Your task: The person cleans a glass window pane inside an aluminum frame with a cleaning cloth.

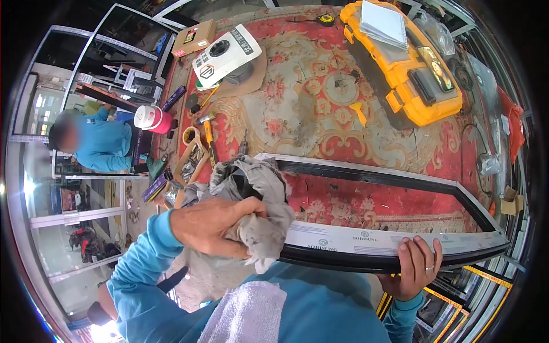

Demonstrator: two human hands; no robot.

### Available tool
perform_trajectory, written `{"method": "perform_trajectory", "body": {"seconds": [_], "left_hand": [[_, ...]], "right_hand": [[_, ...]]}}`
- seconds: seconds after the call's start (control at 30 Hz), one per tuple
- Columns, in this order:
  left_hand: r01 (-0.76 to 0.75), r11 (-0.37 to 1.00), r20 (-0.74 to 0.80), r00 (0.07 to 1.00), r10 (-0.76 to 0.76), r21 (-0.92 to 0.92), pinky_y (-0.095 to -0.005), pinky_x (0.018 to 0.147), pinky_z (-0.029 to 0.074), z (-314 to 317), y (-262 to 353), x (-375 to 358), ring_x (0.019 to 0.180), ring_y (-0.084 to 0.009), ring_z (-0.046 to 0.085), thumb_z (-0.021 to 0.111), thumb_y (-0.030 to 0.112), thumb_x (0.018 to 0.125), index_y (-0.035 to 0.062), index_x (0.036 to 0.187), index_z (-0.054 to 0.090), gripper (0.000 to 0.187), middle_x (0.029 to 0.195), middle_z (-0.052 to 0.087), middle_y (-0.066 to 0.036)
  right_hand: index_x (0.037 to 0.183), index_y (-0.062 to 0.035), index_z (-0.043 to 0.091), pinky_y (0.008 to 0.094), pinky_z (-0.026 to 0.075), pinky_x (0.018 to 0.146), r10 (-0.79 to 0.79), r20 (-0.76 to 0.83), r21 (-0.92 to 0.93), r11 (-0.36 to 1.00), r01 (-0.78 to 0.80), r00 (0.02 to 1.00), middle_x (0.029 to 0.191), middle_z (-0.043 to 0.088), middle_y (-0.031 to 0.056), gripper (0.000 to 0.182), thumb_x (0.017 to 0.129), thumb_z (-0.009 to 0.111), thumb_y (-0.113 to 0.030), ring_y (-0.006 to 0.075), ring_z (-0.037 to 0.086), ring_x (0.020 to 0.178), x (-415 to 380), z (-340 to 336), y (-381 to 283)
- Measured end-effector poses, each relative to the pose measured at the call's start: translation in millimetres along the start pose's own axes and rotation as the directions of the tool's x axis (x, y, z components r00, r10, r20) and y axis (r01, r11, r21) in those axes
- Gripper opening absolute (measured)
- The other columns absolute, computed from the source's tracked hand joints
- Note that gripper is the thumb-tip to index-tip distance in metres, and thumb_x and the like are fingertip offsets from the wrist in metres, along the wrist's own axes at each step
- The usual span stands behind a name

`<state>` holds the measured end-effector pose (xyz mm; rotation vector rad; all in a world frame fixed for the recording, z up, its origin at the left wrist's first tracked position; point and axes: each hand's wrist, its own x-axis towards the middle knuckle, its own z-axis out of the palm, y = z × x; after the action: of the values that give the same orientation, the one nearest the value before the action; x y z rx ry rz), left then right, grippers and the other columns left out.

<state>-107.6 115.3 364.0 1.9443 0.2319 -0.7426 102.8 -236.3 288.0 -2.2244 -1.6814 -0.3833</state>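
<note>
My left hand (211, 226) is closed on a crumpled grey cloth (266, 228), which covers the left end of a black frame. The frame (343, 258) has a white printed protective strip along its near side and lies on the red patterned carpet. My right hand (417, 266), with a ring on one finger, grips the near edge of the frame toward its right end, fingers over the strip. The corner under the cloth is hidden. A white towel (251, 311) hangs over the front of my blue top.
A yellow case (426, 106) with a notebook (383, 24) and phone stands at the back right. A hammer (209, 137), a tape roll, a yellow brush (358, 112) and a cardboard box (194, 39) lie on the carpet. A person (103, 140) in blue is at the left, beside a pink jug (154, 119).
</note>
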Motion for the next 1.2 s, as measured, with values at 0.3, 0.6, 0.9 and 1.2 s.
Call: {"method": "perform_trajectory", "body": {"seconds": [0.3, 0.6, 0.9, 1.2], "left_hand": [[0.025, 0.994, -0.361, 0.93, -0.061, -0.106, -0.0311, 0.086, 0.048, -23.8, -73.6, -37.1, 0.094, -0.0203, 0.065, 0.064, 0.003, 0.076, -0.0006, 0.116, 0.062, 0.041, 0.104, 0.069, -0.012], [-0.249, 0.948, -0.961, 0.238, -0.141, -0.201, -0.0284, 0.082, 0.048, -67.7, -99.5, -60.9, 0.089, -0.012, 0.061, 0.057, 0.011, 0.085, -0.0064, 0.109, 0.06, 0.03, 0.101, 0.066, -0.007], [-0.113, 0.901, -0.194, 0.958, 0.211, 0.42, -0.0443, 0.107, 0.031, -55.8, -210.4, 96.3, 0.135, -0.0347, 0.033, 0.076, 0.027, 0.075, 0.0109, 0.135, 0.044, 0.07, 0.143, 0.031, -0.027], [-0.006, 0.783, 0.049, 0.998, -0.032, 0.622, -0.0447, 0.093, 0.045, -24.2, -233.9, 233.7, 0.109, -0.0465, 0.052, 0.084, 0.031, 0.059, 0.0033, 0.133, 0.037, 0.093, 0.127, 0.038, -0.028]], "right_hand": [[0.109, -0.0106, 0.057, 0.0532, 0.039, 0.093, 0.005, 0.014, -0.024, 1.0, -0.005, 1.0, 0.102, 0.063, 0.0098, 0.05, 0.084, 0.062, -0.054, 0.0273, 0.059, 0.093, -9.8, 2.1, -0.7], [0.117, -0.0065, 0.053, 0.0572, 0.038, 0.094, -0.006, 0.064, 0.004, 1.0, 0.006, 0.998, 0.108, 0.062, 0.0145, 0.064, 0.069, 0.076, -0.042, 0.0316, 0.057, 0.1, -8.9, -0.9, 2.4], [0.118, -0.0065, 0.053, 0.0555, 0.038, 0.093, -0.011, 0.05, -0.04, 0.999, 0.013, 0.999, 0.103, 0.064, 0.0147, 0.056, 0.075, 0.067, -0.041, 0.0317, 0.058, 0.095, -2.9, 0.7, 5.7], [0.113, -0.0144, 0.055, 0.0461, 0.04, 0.093, 0.024, 0.05, -0.082, 0.996, -0.02, 0.998, 0.099, 0.065, 0.0045, 0.051, 0.09, 0.046, -0.059, 0.0214, 0.059, 0.092, -8.0, 1.9, 5.4]]}}
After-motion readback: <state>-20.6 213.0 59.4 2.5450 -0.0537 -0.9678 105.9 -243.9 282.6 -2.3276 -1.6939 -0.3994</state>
